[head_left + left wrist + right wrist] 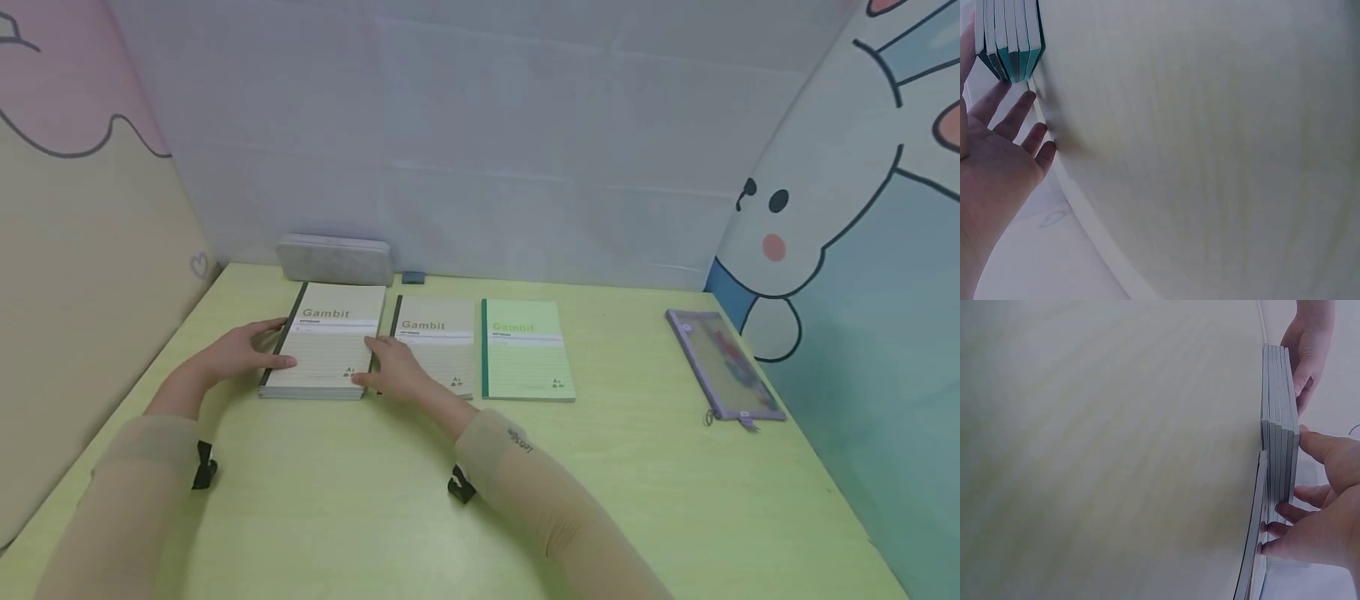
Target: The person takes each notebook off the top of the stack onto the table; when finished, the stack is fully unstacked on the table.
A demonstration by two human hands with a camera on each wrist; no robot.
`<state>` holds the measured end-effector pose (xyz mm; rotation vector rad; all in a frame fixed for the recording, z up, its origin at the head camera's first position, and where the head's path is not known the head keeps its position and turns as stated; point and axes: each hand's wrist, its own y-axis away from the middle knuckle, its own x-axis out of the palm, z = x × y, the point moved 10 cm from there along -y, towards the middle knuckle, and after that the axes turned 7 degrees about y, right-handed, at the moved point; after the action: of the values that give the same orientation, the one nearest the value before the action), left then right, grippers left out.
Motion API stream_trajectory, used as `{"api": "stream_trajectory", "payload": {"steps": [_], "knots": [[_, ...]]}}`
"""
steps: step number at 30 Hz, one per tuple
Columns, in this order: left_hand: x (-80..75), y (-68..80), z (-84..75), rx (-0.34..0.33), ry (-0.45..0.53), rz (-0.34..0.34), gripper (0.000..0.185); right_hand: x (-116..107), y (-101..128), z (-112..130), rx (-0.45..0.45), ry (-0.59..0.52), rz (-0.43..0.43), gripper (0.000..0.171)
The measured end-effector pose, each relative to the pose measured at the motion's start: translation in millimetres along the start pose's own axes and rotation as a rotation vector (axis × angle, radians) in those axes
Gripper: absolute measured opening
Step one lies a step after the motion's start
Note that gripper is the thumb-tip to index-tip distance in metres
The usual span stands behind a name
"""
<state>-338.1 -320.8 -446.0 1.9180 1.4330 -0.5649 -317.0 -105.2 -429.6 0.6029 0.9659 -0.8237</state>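
Observation:
A stack of several Gambit notebooks [341,350], with a cream cover on top, lies at the left of the table, its page edges also visible in the right wrist view. My left hand [236,352] is at its dark spine, thumb over the cover, fingers extended in the left wrist view. At the opposite side, my right hand [397,368] touches the stack with thumb and fingers rather straight. Its lower fingertips reach a single cream notebook [438,358] beside the stack. Further right lies a green notebook [528,354].
Behind the stack, a grey case [335,260] stands by the back wall, near a small dark blue object [413,277]. A purple-edged zip pouch [725,367] lies near the table's right edge. Printed panels flank the table [360,517].

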Motion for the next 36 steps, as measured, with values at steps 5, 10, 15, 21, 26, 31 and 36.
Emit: {"api": "stream_trajectory", "payload": {"steps": [5,10,15,21,26,31,36], "knots": [[-0.4,-0.4,-0.6,-0.010,0.019,-0.001,0.104,-2,1,0,0.007,0.006,-0.012,0.070],[-1.9,-0.8,-1.5,-0.017,0.036,-0.016,0.105,-5,2,2,0.001,0.023,-0.031,0.071],[-3.6,1.0,-4.9,-0.011,0.066,-0.028,0.102,-9,3,4,-0.018,0.034,-0.070,0.070],[-6.2,3.6,-12.5,0.015,0.156,-0.048,0.097,-12,4,3,-0.024,0.020,-0.100,0.071],[-7.3,2.7,-17.4,0.025,0.149,-0.065,0.094,-13,4,2,-0.016,0.021,-0.115,0.070],[-5.9,3.7,-17.5,0.012,0.132,-0.059,0.092,-15,5,4,-0.005,0.035,-0.146,0.071],[-5.7,4.2,-18.1,0.012,0.117,-0.055,0.093,-23,7,7,-0.022,0.047,-0.193,0.072]]}}
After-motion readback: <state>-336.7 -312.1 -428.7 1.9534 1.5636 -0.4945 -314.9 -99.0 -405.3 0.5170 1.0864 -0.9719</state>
